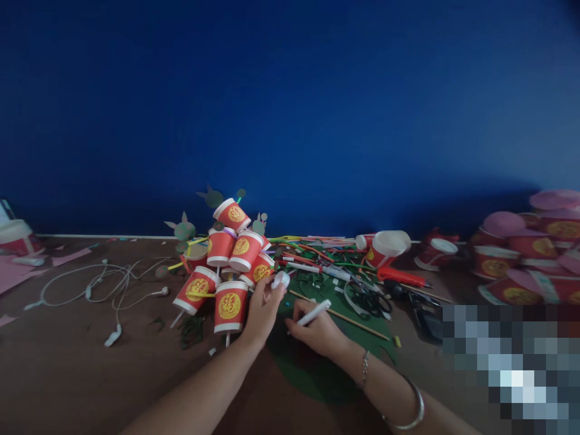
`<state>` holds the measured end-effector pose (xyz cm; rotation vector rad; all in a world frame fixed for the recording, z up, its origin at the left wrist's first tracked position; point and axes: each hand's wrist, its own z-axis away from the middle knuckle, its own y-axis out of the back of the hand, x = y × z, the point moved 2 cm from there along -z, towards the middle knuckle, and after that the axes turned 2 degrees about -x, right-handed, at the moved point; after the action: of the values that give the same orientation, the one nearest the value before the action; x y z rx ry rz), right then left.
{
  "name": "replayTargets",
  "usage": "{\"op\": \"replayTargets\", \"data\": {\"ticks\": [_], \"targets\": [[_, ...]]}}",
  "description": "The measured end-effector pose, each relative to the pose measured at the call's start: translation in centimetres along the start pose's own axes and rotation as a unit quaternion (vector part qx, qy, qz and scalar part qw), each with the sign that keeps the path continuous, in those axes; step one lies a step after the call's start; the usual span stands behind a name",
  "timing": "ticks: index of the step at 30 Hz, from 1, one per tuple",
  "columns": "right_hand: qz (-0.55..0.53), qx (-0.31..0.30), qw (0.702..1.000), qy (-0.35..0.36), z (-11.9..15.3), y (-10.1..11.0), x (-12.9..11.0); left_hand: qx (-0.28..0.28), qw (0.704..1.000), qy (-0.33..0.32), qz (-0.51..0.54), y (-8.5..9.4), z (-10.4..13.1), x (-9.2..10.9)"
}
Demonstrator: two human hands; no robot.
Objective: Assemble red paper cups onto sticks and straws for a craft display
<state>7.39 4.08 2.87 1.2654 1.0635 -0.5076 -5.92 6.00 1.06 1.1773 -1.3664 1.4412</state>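
Observation:
My left hand [268, 305] is closed, its fingertips pinching a small white round object [281, 280] just right of the red paper cups. In my right hand [315, 329] I hold a white pen [314, 313], tilted up to the right, over a dark green sheet [317, 380]. Several red-and-white cups with yellow emblems are piled beside my left hand; the nearest cup [230, 307] stands close to my wrist. Grey rabbit-shaped cutouts [183, 229] rise around the pile. What the small white object is, I cannot make out.
Coiled white earphones [113, 334] lie at the left, near pink paper [16, 272]. A wooden stick [357, 324], scissors, coloured strips and a red tool [401, 277] lie to the right. More red cups with pink discs [504, 223] are stacked at the far right.

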Motion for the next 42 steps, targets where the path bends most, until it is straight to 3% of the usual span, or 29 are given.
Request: {"op": "replayTargets", "data": {"ticks": [12,16,22,29,42], "targets": [[0.000,0.010,1.000,0.009,0.0,-0.1,0.0,0.003,1.000,0.005,0.008,0.0,-0.1,-0.1],[-0.051,0.004,0.999,-0.016,-0.2,0.0,0.1,0.004,1.000,0.004,0.000,0.0,0.0,0.0],[-0.182,0.101,0.975,-0.078,-0.8,0.9,1.0,0.017,1.000,0.010,0.014,0.0,0.0,0.1],[-0.097,0.040,0.993,-0.044,-0.5,0.5,0.8,0.015,1.000,0.012,0.011,-0.1,0.1,0.2],[-0.031,0.026,0.999,-0.011,-0.2,0.3,0.3,0.000,1.000,0.010,-0.006,-0.1,0.0,0.3]]}}
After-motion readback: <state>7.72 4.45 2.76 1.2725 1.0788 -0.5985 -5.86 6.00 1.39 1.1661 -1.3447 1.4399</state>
